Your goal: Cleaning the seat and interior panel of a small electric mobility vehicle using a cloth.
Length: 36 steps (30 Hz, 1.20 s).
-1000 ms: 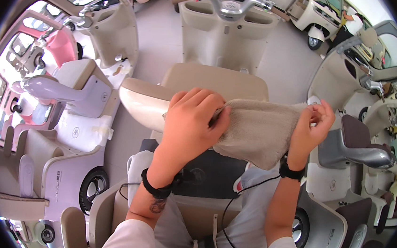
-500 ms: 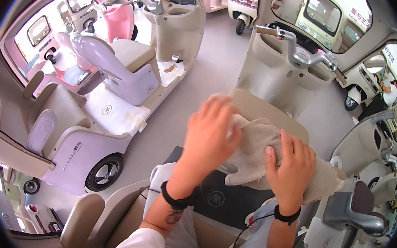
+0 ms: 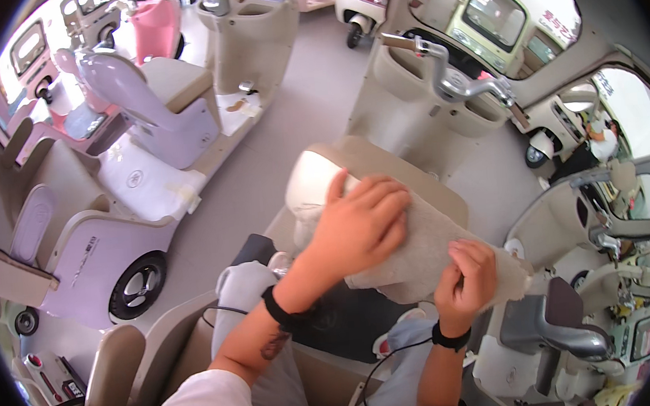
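Observation:
A grey-beige cloth [image 3: 429, 229] lies draped over the back of the front seat [image 3: 436, 189], its right end hanging past the seat's edge. My left hand [image 3: 365, 221] is closed on the cloth's left part, fingers bent over the top of the seat back. Further right, my right hand [image 3: 467, 277] has curled fingers closed on the cloth near its hanging end. The fingertips of both hands are partly hidden. To the left of the cloth, the seat's cream-white shell [image 3: 314, 179] shows bare.
Silver handlebars [image 3: 457, 83] stand ahead of the seat. A lilac three-wheeled vehicle [image 3: 131, 243] is parked at the left. A beige armrest [image 3: 116, 372] is close by my left side. A grey seat with a curved armrest [image 3: 556, 330] stands at the right. A dark mat [image 3: 336, 333] covers the floor.
My left hand has come down from above onto the cloth and closed. The right hand's fingers have gone from spread flat to curled. The cloth is pulled straighter, and the view has shifted.

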{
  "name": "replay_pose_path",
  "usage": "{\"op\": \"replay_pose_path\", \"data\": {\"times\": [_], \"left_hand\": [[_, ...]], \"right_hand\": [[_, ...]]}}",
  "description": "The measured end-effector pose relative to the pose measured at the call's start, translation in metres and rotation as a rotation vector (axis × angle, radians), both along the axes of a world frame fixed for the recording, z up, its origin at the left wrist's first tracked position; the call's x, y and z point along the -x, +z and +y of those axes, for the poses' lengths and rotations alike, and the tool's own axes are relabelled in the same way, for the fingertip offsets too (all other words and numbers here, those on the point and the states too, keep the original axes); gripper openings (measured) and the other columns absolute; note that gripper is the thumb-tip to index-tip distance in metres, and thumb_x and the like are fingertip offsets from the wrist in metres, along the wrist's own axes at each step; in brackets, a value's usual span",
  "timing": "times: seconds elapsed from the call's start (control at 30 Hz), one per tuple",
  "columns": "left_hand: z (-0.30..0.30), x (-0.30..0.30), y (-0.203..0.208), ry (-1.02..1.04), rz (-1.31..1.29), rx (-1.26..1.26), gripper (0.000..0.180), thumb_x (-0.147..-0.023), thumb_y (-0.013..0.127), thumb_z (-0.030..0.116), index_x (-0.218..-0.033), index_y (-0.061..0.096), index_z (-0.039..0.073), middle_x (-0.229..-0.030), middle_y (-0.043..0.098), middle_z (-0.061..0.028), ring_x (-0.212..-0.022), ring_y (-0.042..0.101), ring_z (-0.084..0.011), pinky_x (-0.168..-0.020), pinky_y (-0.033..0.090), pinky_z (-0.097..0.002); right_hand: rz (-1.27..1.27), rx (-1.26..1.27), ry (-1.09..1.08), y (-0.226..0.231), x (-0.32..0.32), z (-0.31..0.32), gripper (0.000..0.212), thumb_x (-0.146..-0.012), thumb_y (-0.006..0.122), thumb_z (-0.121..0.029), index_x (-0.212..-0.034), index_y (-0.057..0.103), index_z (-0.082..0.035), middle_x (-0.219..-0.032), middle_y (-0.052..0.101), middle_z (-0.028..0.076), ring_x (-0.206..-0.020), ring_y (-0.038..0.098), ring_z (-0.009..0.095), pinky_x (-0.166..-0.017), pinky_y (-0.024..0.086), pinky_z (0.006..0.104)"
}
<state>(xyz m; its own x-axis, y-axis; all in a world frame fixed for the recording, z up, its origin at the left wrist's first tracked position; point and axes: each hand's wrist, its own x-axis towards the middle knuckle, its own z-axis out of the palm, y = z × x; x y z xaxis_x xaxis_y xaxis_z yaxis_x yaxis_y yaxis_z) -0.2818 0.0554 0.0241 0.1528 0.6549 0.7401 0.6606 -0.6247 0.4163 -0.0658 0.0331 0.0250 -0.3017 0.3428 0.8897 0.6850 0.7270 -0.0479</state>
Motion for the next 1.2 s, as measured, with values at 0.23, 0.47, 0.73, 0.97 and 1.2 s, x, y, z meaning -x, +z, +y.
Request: {"op": "replay_pose_path", "data": {"times": [0.23, 0.47, 0.73, 0.97, 1.2], "left_hand": [[-0.027, -0.038, 0.024, 0.211, 0.229, 0.074, 0.026, -0.084, 0.066, 0.017, -0.110, 0.064, 0.012, -0.120, 0.060, -0.0032, -0.119, 0.055, -0.0249, -0.101, 0.038, -0.0592], [-0.041, -0.075, 0.036, 0.119, 0.283, 0.098, 0.028, -0.081, 0.072, 0.015, -0.108, 0.065, 0.015, -0.113, 0.058, -0.0035, -0.111, 0.055, -0.0268, -0.098, 0.041, -0.0597], [-0.027, -0.128, 0.032, -0.231, 0.066, -0.037, 0.028, -0.078, 0.071, 0.015, -0.105, 0.064, 0.014, -0.112, 0.061, -0.0040, -0.109, 0.057, -0.0277, -0.098, 0.040, -0.0496], [-0.028, -0.166, 0.015, -0.124, 0.318, -0.073, 0.035, -0.079, 0.068, 0.023, -0.113, 0.063, 0.015, -0.123, 0.062, -0.0045, -0.118, 0.057, -0.0253, -0.098, 0.040, -0.0459], [-0.025, -0.149, 0.015, -0.098, 0.269, -0.076, 0.037, -0.079, 0.069, 0.022, -0.115, 0.064, 0.014, -0.122, 0.062, -0.0043, -0.112, 0.059, -0.0222, -0.090, 0.043, -0.0384]], "right_hand": [[0.019, -0.021, 0.043, 0.001, -0.038, -0.003, 0.029, -0.068, 0.056, 0.015, -0.091, 0.064, -0.002, -0.089, 0.069, 0.011, -0.081, 0.066, 0.031, -0.071, 0.054, 0.0377], [0.113, 0.010, 0.002, -0.006, -0.096, -0.004, 0.029, -0.068, 0.054, 0.014, -0.090, 0.063, -0.002, -0.086, 0.066, 0.010, -0.077, 0.062, 0.030, -0.070, 0.051, 0.0368], [0.406, 0.008, -0.497, -0.044, -0.138, -0.005, 0.020, -0.089, 0.049, -0.001, -0.104, 0.062, 0.001, -0.105, 0.062, 0.015, -0.102, 0.052, 0.030, -0.087, 0.044, 0.0410], [0.450, 0.159, -0.391, -0.043, -0.142, -0.011, 0.023, -0.097, 0.047, -0.008, -0.111, 0.062, 0.002, -0.120, 0.060, 0.018, -0.112, 0.054, 0.033, -0.098, 0.044, 0.0431], [0.424, 0.170, -0.304, -0.041, -0.134, -0.013, 0.025, -0.098, 0.047, -0.009, -0.115, 0.058, 0.004, -0.127, 0.058, 0.019, -0.119, 0.053, 0.034, -0.102, 0.042, 0.0448]]}}
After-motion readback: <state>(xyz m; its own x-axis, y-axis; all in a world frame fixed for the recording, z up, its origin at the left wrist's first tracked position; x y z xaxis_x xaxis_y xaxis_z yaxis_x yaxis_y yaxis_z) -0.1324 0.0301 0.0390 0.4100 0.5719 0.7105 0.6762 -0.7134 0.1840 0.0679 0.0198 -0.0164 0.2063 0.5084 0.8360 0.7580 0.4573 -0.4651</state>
